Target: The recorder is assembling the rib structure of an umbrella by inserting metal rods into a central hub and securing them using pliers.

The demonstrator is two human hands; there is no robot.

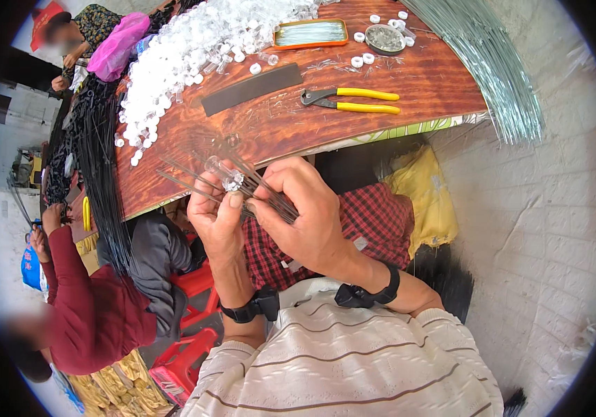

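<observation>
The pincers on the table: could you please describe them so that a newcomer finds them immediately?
On the brown wooden table, look near its edge, beyond the person's right hand. The pincers lie there, right of a dark flat bar and nearer than the orange tray. Two long yellow handles, pointing right from a dark head, set them apart.

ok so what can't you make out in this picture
All head view:
Dark strands: number unclear, overlapping and partly covered by the right hand.
Silvery wire bundle: far end cut off by the top edge.
Bits in the round dish: too small to identify.
</observation>
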